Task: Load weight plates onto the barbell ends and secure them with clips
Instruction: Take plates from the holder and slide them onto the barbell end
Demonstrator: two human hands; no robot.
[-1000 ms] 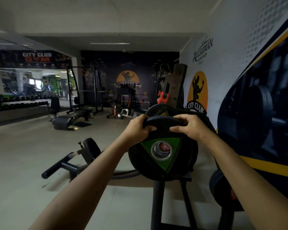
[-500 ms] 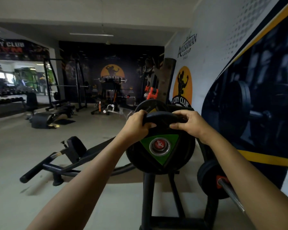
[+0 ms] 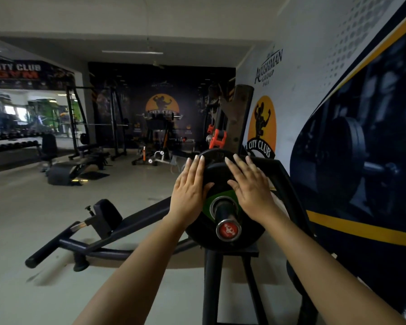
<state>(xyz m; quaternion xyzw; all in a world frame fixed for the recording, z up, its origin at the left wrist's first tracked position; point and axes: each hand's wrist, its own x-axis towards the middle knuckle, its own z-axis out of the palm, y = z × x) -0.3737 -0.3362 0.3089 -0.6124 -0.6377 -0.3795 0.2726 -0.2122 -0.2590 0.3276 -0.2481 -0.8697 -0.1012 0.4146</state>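
A black weight plate [image 3: 217, 174] with a green triangle around its hub sits on the barbell sleeve [image 3: 225, 215], whose red end cap points toward me. My left hand [image 3: 189, 186] lies flat on the plate's left face, fingers spread. My right hand [image 3: 250, 184] lies flat on its right face, fingers also apart. Neither hand grips anything. The sleeve sticks out well past the plate. An orange clip [image 3: 217, 138] hangs on the rack upright behind the plate.
The barbell rests on a black rack [image 3: 210, 282] against the printed wall [image 3: 338, 113] on the right. A low black bench [image 3: 108, 221] lies on the floor at left. More racks and machines stand at the back of the gym.
Both hands let go of the plate's top rim and now press flat on its face. The plate has slid inward along the sleeve, so more of the bar end shows.
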